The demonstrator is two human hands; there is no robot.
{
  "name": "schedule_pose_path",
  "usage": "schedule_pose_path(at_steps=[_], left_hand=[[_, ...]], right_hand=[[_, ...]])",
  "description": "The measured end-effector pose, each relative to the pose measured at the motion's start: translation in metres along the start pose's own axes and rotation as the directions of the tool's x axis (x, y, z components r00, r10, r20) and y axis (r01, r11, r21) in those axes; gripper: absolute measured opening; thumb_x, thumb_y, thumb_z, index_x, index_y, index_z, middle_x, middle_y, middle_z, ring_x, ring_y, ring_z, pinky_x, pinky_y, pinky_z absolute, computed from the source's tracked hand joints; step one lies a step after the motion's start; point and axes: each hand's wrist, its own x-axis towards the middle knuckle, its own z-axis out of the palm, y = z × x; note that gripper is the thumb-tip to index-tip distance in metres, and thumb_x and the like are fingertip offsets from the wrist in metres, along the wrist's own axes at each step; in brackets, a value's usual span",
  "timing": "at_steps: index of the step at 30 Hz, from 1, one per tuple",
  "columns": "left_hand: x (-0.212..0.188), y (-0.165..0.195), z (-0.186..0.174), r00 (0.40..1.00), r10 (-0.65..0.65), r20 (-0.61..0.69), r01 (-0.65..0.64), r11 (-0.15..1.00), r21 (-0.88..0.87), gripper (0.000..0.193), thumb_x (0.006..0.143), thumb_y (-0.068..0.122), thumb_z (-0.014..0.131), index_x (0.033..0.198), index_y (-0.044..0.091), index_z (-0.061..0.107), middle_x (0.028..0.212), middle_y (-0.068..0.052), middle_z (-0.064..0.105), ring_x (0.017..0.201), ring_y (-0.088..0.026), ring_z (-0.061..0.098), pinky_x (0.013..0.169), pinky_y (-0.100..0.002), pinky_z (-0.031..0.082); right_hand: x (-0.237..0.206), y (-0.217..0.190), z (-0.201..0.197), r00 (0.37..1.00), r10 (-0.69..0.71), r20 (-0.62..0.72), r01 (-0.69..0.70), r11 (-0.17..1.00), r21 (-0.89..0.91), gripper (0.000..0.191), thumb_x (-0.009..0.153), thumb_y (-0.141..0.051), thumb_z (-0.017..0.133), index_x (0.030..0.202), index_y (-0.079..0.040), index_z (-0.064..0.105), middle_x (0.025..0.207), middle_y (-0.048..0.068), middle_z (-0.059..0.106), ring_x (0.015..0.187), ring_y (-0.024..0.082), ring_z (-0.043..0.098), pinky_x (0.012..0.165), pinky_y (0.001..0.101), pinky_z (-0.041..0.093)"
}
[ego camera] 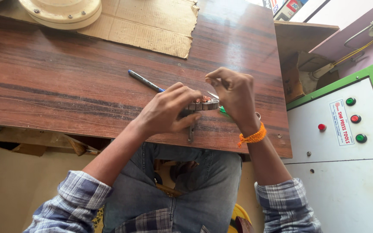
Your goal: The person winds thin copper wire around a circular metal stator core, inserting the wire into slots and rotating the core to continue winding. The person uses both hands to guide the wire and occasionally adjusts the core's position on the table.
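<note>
1. A small round metal part (203,103), grey with copper-coloured bits on top, sits on the wooden counter (65,77) near its front edge, at about 5 o'clock from the counter's middle.
2. The left hand (167,110) curls over the part from its 9 o'clock side, fingers closed onto its rim.
3. The right hand (234,95) meets the part from 3 o'clock, with the fingertips pinched together above it; a thin silvery tip and a green handle (224,111) show beneath this hand. Whether the pinch holds that tool I cannot tell.
4. A narrow metal stem (191,131) reaches from under the part toward 6 o'clock, to the counter's edge.
5. A blue pen (145,81) lies at 10 o'clock from the left hand, just beside it.
6. An orange thread band (253,137) circles the right wrist.
7. A torn cardboard sheet (147,26) lies at 12 o'clock on the counter, with a cream round object (61,11) on it.
8. At 3 o'clock stands a white cabinet (346,172) with green trim, carrying a white rectangular label (339,122) with red print, beside green and red round buttons.
9. Red and white printed boxes (288,7) show at 1 o'clock.
</note>
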Motion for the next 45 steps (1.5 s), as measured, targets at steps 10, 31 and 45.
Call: schedule_pose_path(at_steps=[10, 31, 45], left_hand=[[0.056, -0.025, 0.006, 0.76, -0.565, 0.322, 0.62, 0.779, -0.094, 0.026, 0.089, 0.029, 0.074, 0.108, 0.011, 0.078, 0.083, -0.005, 0.078, 0.073, -0.016, 0.075, 0.071, -0.034, 0.06], [0.027, -0.036, -0.032, 0.859, -0.307, 0.41, 0.445, 0.843, -0.302, 0.024, 0.092, 0.027, 0.078, 0.111, 0.013, 0.078, 0.102, -0.003, 0.075, 0.096, -0.018, 0.071, 0.081, -0.035, 0.059], [-0.008, -0.02, 0.013, 0.997, 0.041, 0.07, -0.054, 0.979, 0.196, 0.044, 0.091, 0.034, 0.08, 0.129, 0.018, 0.066, 0.116, 0.004, 0.071, 0.105, -0.017, 0.065, 0.089, -0.033, 0.06]], right_hand=[[0.008, -0.009, 0.004, 0.98, 0.189, 0.058, -0.183, 0.978, -0.099, 0.007, 0.092, -0.01, 0.081, 0.094, -0.004, 0.079, 0.058, 0.0, 0.061, 0.05, 0.004, 0.043, 0.045, 0.0277, 0.03], [-0.074, -0.045, 0.026, 0.988, -0.108, 0.106, 0.119, 0.988, -0.101, 0.006, 0.09, -0.002, 0.075, 0.094, -0.004, 0.073, 0.08, 0.008, 0.072, 0.067, 0.017, 0.069, 0.061, 0.033, 0.054], [-0.097, -0.016, -0.019, 0.984, 0.156, -0.089, -0.169, 0.974, -0.151, 0.005, 0.094, -0.001, 0.076, 0.099, -0.002, 0.075, 0.067, 0.005, 0.067, 0.053, 0.008, 0.053, 0.048, 0.0279, 0.039]])
